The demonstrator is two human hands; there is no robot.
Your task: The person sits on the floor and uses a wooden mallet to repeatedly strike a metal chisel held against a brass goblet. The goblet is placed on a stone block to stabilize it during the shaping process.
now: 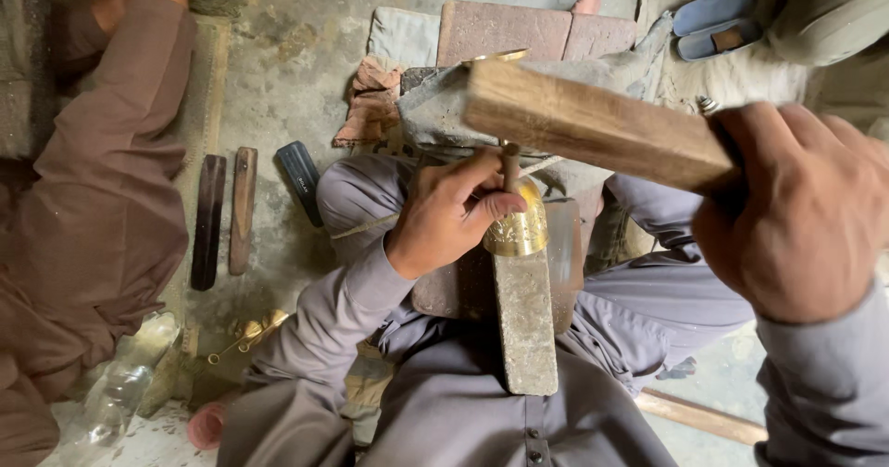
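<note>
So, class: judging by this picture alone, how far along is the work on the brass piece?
Done: the brass piece already shows patterning round its body.
In hand: the left hand holds a punch upright on it, over the metal bar; the right hand holds the wooden mallet raised above.
Left: how much surface remains unworked cannot be told.

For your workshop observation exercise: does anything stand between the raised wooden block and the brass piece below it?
Nothing visible does. The right hand holds the wooden block raised above the brass piece, which the left hand steadies from the side on the metal bar.
</note>
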